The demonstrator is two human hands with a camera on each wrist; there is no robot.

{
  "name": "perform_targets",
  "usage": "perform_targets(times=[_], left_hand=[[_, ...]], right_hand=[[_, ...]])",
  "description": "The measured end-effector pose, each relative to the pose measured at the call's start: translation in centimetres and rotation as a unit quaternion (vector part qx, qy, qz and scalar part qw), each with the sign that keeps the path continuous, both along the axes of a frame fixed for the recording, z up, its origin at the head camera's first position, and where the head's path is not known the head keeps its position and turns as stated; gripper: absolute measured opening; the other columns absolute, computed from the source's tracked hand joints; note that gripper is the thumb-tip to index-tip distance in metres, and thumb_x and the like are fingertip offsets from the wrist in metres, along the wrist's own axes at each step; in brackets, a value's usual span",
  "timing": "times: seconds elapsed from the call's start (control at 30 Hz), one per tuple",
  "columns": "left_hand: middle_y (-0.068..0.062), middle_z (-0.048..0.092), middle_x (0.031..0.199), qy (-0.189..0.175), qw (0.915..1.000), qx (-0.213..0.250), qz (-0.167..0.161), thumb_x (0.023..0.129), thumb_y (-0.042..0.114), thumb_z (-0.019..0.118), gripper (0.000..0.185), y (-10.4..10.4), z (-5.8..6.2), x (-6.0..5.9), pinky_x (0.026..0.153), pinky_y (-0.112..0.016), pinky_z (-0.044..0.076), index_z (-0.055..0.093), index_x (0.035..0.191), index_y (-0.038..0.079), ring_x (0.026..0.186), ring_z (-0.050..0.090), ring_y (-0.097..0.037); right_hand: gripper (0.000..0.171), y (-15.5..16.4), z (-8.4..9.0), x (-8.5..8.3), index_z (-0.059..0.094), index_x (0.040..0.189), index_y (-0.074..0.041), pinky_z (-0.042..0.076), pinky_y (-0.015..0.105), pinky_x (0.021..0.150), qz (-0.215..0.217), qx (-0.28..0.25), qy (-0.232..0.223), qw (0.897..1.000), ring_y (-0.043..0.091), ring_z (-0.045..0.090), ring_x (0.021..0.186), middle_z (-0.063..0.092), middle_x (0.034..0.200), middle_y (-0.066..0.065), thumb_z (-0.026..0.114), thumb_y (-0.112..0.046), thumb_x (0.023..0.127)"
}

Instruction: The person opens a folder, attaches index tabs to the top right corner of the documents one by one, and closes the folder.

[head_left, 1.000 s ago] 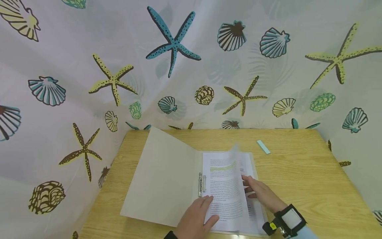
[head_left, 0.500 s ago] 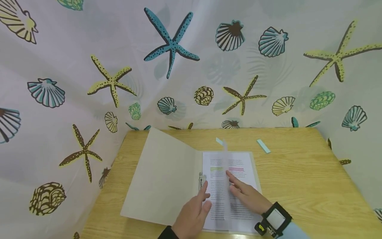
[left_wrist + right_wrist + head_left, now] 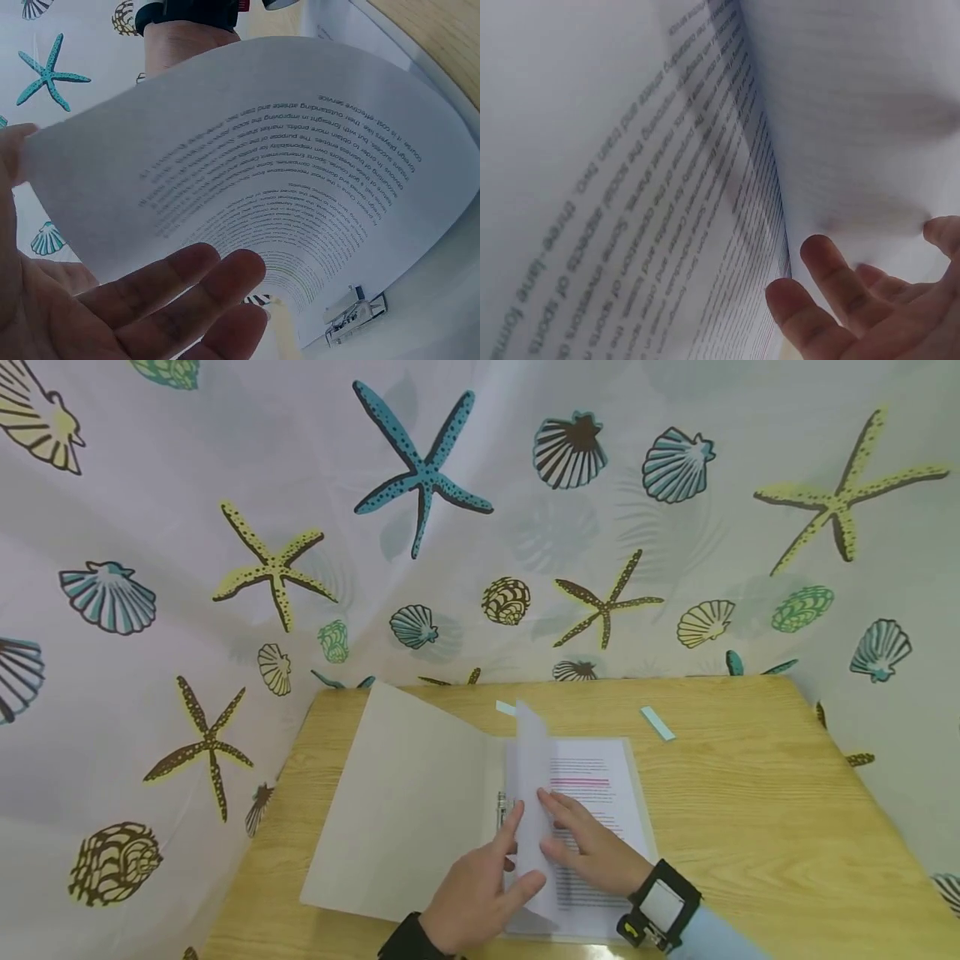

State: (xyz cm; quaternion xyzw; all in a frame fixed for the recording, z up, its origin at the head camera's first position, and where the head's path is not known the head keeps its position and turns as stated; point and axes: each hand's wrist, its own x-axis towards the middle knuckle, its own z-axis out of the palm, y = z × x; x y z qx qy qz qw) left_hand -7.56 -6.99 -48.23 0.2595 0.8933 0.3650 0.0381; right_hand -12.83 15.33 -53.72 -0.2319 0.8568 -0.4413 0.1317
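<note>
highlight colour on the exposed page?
Pink, near the top of the page; head view shows it best.

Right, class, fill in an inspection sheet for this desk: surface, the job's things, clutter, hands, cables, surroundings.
Surface: wooden table, light grain, bare at the right.
Job's things: open folder with a metal clip at its spine; a stack of printed pages, the exposed one marked with a pink highlight; one page lifted and standing on edge above the spine.
Clutter: two pale blue strips at the far edge, one partly behind the lifted page.
Hands: left hand touches the lifted page from the left, fingers straight; right hand supports it from the right, fingers relaxed, band on the wrist.
Cables: nothing seen.
Surroundings: curtain printed with starfish and shells on all sides.
</note>
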Motion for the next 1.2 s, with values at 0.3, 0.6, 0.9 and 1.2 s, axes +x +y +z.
perform_targets(times=[0.3, 0.6, 0.9, 1.2], left_hand=[[-0.004, 0.062, 0.125, 0.0, 0.9951, -0.093, 0.032, 0.088, 0.015, 0.068, 0.044, -1.8, 0.8, -0.3, 0.094, -0.041, 0.048, 0.058, 0.13, 0.01, 0.115, 0.058, -0.02], [-0.006, 0.065, 0.119, -0.038, 0.9867, -0.142, 0.069, 0.091, 0.034, 0.065, 0.04, -4.5, 0.8, -0.5, 0.092, -0.045, 0.048, 0.064, 0.122, 0.008, 0.112, 0.06, -0.024], [-0.009, 0.068, 0.099, 0.011, 0.9703, -0.207, 0.125, 0.093, 0.064, 0.041, 0.067, -6.2, 0.6, -0.8, 0.079, -0.04, 0.051, 0.068, 0.115, 0.006, 0.091, 0.063, -0.024], [-0.016, 0.061, 0.105, 0.145, 0.9517, -0.219, 0.159, 0.085, 0.046, 0.068, 0.052, -2.9, 2.1, -1.2, 0.074, -0.043, 0.051, 0.067, 0.115, 0.004, 0.093, 0.057, -0.03]], right_hand=[[0.065, -0.6, -0.1, 0.2, 0.027, 0.153, -0.025, 0.044, 0.054, 0.094, 0.002, 0.032, 0.04, 0.999, 0.034, 0.046, 0.129, 0.022, 0.156, 0.012, 0.052, -0.046, 0.097], [0.07, -0.6, -1.4, -0.5, 0.032, 0.151, -0.018, 0.033, 0.05, 0.106, 0.0, 0.135, 0.065, 0.989, 0.032, 0.035, 0.137, 0.03, 0.154, 0.009, 0.047, -0.056, 0.095], [0.07, -2.1, -2.0, -0.9, 0.032, 0.151, -0.022, 0.035, 0.049, 0.106, 0.029, 0.179, 0.105, 0.978, 0.034, 0.038, 0.135, 0.031, 0.153, 0.015, 0.055, -0.052, 0.093], [0.068, -3.2, -1.7, -0.6, 0.04, 0.148, -0.018, 0.036, 0.052, 0.104, 0.023, 0.2, 0.158, 0.967, 0.038, 0.043, 0.13, 0.038, 0.147, 0.019, 0.062, -0.047, 0.09]])
